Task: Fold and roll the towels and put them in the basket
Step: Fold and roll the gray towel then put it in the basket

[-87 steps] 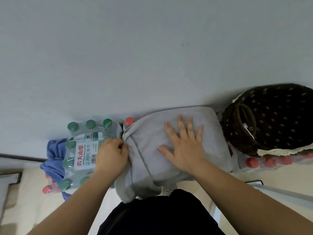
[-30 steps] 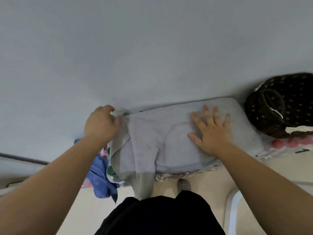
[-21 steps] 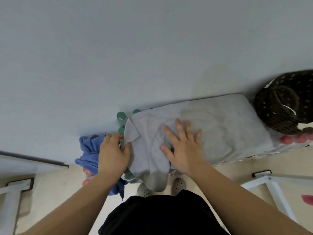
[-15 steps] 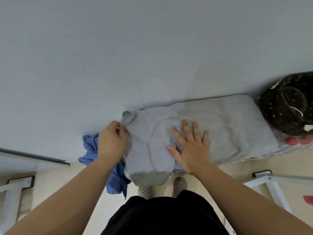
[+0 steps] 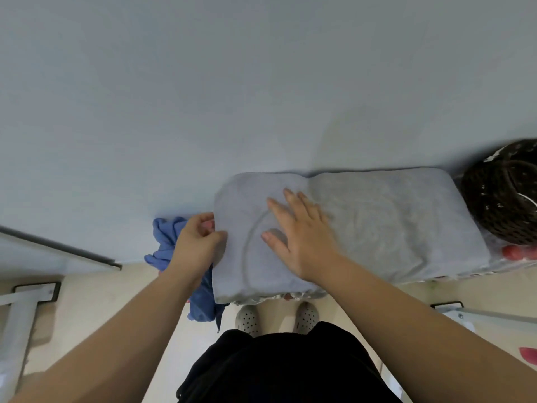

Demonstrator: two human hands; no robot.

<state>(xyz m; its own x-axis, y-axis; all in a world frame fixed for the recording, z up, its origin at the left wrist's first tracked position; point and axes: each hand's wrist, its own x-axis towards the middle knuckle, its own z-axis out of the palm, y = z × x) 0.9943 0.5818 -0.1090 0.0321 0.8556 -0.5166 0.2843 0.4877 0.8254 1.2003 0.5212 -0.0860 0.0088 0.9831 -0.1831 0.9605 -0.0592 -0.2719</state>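
Note:
A grey towel [image 5: 392, 225] lies folded flat across packs of water bottles against the wall. My right hand [image 5: 299, 237] presses flat on its left half, fingers spread. My left hand [image 5: 197, 245] pinches the towel's left edge between thumb and fingers. A crumpled blue towel [image 5: 168, 242] hangs just left of the grey one, partly behind my left hand. The dark woven basket [image 5: 502, 199] with a polka-dot lining stands at the far right, touching the grey towel's right end.
Red bottle caps [image 5: 514, 251] show under the basket at the right. White metal frame legs stand on the floor at left [image 5: 20, 312] and right [image 5: 476, 315]. A grey wall fills the upper view. My feet [image 5: 276, 318] are right below the towel.
The towel's loose left flap, which hung down, now lies smooth and squared. My left hand moved down to the left edge; my right hand slid across the towel's left half.

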